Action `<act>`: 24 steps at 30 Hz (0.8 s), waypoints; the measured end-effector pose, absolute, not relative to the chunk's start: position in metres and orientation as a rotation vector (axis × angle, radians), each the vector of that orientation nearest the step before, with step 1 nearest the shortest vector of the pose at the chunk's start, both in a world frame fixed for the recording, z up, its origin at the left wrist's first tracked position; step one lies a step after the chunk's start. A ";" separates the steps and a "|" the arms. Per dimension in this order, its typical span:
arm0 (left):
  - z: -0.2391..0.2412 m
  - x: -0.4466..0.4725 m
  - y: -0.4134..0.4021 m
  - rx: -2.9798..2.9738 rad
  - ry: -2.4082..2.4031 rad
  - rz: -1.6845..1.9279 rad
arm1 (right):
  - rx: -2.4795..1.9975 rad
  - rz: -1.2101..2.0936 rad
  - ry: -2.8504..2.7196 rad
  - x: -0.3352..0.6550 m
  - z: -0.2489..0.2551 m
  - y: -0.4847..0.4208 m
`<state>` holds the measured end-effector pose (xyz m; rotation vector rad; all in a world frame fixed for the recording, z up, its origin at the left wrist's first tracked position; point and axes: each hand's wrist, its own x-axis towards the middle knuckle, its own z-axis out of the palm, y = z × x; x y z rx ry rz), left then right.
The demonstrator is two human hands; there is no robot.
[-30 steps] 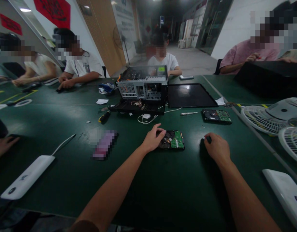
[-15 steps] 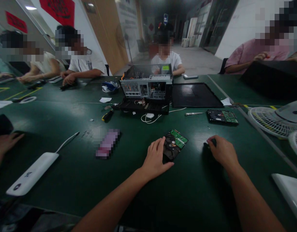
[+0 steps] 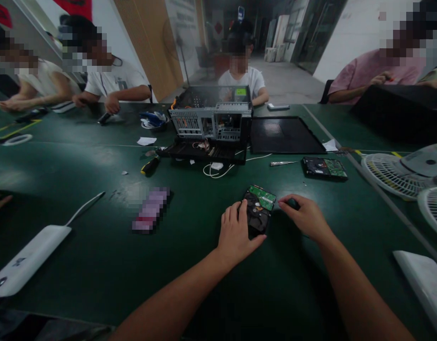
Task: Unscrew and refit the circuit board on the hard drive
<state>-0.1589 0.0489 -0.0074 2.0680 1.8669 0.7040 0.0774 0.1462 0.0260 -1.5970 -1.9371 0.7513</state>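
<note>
A hard drive (image 3: 260,208) with a green circuit board lies board-up on the green table (image 3: 97,255) in front of me. My left hand (image 3: 237,232) grips its near left edge, fingers along the side and thumb under the near end. My right hand (image 3: 305,218) is just right of the drive, fingers closed around a small dark object (image 3: 293,203) whose shape I cannot make out.
An open computer case (image 3: 213,121) stands beyond, with a black side panel (image 3: 282,135), a second hard drive (image 3: 324,166) and a screwdriver (image 3: 280,163) to its right. White fan grilles (image 3: 399,173) lie far right. White devices (image 3: 26,260) lie near both sides. Several people sit around the table.
My left hand turned the hard drive and drew it closer. My right hand moved left with the small dark object until it came beside the drive.
</note>
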 end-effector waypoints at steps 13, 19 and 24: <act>-0.007 -0.159 0.049 2.076 1.882 0.682 | -1.561 0.820 -1.930 0.060 0.011 0.164; -0.007 -0.159 0.049 2.083 1.886 0.669 | -1.548 0.918 -1.839 0.058 0.009 0.166; -0.008 -0.159 0.050 2.088 1.889 0.673 | -1.582 1.136 -1.634 0.055 0.011 0.165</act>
